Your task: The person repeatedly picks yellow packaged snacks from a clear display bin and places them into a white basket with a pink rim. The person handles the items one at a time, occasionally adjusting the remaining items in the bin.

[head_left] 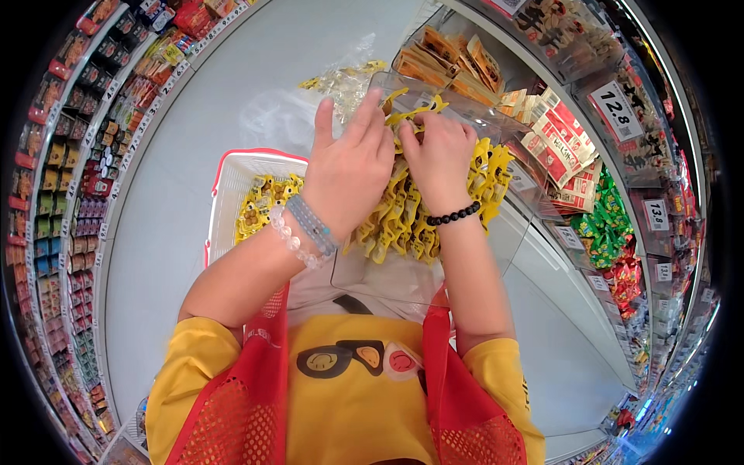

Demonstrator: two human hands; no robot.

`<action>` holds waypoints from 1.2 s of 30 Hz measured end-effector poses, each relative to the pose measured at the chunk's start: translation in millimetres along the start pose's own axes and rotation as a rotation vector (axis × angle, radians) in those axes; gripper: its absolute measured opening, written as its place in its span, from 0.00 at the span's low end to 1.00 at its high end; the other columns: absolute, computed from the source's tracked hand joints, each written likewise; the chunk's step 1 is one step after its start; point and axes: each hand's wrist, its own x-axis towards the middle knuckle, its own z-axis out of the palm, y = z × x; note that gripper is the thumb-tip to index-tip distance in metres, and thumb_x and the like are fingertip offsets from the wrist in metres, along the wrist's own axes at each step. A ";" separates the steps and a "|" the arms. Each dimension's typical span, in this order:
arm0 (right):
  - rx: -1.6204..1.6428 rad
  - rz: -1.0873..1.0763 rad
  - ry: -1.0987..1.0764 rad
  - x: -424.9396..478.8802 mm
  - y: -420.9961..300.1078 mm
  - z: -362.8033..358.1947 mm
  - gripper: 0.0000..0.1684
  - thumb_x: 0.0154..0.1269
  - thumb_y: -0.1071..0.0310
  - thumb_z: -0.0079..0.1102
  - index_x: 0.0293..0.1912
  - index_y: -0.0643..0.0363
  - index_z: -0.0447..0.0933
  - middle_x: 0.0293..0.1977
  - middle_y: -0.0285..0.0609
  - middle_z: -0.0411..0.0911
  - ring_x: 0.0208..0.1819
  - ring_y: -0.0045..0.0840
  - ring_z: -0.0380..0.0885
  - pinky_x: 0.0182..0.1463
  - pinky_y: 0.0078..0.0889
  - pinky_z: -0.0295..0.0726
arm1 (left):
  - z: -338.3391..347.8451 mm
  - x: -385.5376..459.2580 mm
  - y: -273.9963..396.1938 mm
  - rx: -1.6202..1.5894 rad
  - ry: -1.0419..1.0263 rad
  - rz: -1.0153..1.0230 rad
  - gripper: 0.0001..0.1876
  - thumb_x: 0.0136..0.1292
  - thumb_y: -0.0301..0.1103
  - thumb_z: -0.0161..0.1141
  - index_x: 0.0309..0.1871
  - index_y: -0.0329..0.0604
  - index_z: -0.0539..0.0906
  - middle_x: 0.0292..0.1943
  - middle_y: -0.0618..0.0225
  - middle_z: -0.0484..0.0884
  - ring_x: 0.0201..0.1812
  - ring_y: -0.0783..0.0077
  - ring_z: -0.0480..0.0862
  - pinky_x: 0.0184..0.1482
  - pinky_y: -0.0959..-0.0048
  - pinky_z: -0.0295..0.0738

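Observation:
Yellow snack packets (401, 226) stand in tight rows inside a clear plastic bin (383, 293) in front of my body. My left hand (349, 165) lies along the left side of the rows, some fingers stretched out and apart. Its thumb side is hidden against the packets, so I cannot tell whether it grips one. With bent fingers, my right hand (439, 157) pinches the top of a yellow packet at the far end of the rows. Left of the bin, a white plastic basket (224, 203) with a red rim contains more loose yellow packets (258, 206).
A clear plastic bag (343, 93) with yellow printing lies on the grey floor (174, 133) beyond my hands. Close on the right, a shelf holds orange packets (459, 58), red-and-white packets (561, 139) and green packets (607, 224). Another stocked shelf (110, 116) curves along the left.

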 end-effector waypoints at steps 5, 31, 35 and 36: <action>-0.003 -0.124 -0.107 16.9 -1.6 -2.7 0.06 0.54 0.68 0.59 0.33 0.58 0.75 0.32 0.42 0.77 0.41 0.34 0.75 0.51 0.41 0.67 | -6.5 23.4 -19.4 -0.151 0.093 -0.179 0.19 0.55 0.35 0.60 0.52 0.49 0.78 0.61 0.58 0.69 0.68 0.56 0.62 0.61 0.33 0.50; -0.045 -0.006 -0.078 21.4 29.9 9.1 0.05 0.55 0.74 0.53 0.33 0.60 0.76 0.32 0.44 0.79 0.38 0.35 0.81 0.37 0.36 0.80 | 28.8 106.0 -0.4 0.210 -0.431 0.109 0.05 0.53 0.28 0.57 0.26 0.48 0.84 0.26 0.62 0.84 0.32 0.64 0.86 0.30 0.67 0.77; -0.049 0.021 -0.018 20.7 31.6 11.0 0.05 0.54 0.74 0.54 0.33 0.59 0.77 0.29 0.42 0.80 0.39 0.34 0.80 0.36 0.34 0.80 | 26.2 107.2 -0.8 0.215 -0.462 0.094 0.05 0.52 0.29 0.58 0.27 0.49 0.84 0.26 0.63 0.84 0.32 0.63 0.86 0.32 0.66 0.76; -0.038 0.047 -0.028 22.0 31.9 11.6 0.05 0.53 0.73 0.55 0.32 0.58 0.77 0.28 0.43 0.80 0.37 0.34 0.81 0.36 0.34 0.80 | 25.0 106.8 0.3 0.240 -0.457 0.099 0.05 0.52 0.30 0.58 0.27 0.49 0.84 0.26 0.63 0.84 0.32 0.63 0.86 0.33 0.66 0.75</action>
